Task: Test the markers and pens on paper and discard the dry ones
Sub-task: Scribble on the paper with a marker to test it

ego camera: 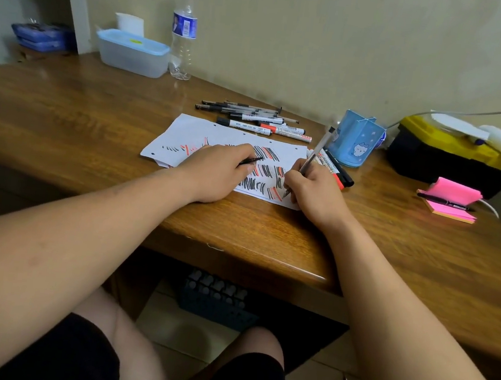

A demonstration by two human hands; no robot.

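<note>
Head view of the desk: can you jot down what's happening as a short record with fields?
left hand: rests on the paper, pinching a thin black piece, maybe a cap
right hand: grips a clear pen, tip on the paper
paper: covered in black and red strokes
pile: pens and markers lying behind the paper
holder: blue, right of the paper

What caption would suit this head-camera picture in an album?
At a wooden desk, the right hand tests a clear pen on scribbled paper while the left hand pinches a thin black object.
</note>
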